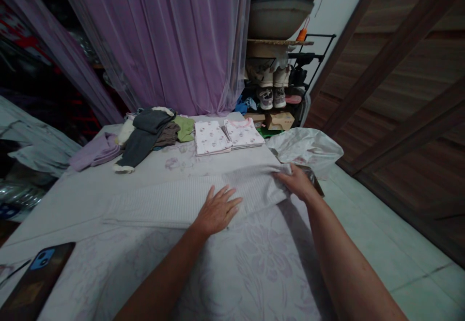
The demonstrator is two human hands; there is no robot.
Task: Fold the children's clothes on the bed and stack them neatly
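A pale striped garment (163,200), looking like trousers folded lengthwise, lies stretched across the bed. Flat on its middle rests my left hand (217,209), fingers spread. My right hand (297,181) grips the garment's right end near the bed's edge, thumb on top; some of its fingers are hidden beneath the cloth. Just beyond the garment are two folded stacks of white printed clothes (212,137), side by side, the right one with a pink neckline.
Dark folded trousers (150,127), a green garment (185,128) and purple clothing (97,151) lie at the bed's far left. A phone (39,277) is at the near left. Beyond the right edge are a plastic bag (307,144) and a shoe rack (316,59). Purple curtains (163,40) hang behind.
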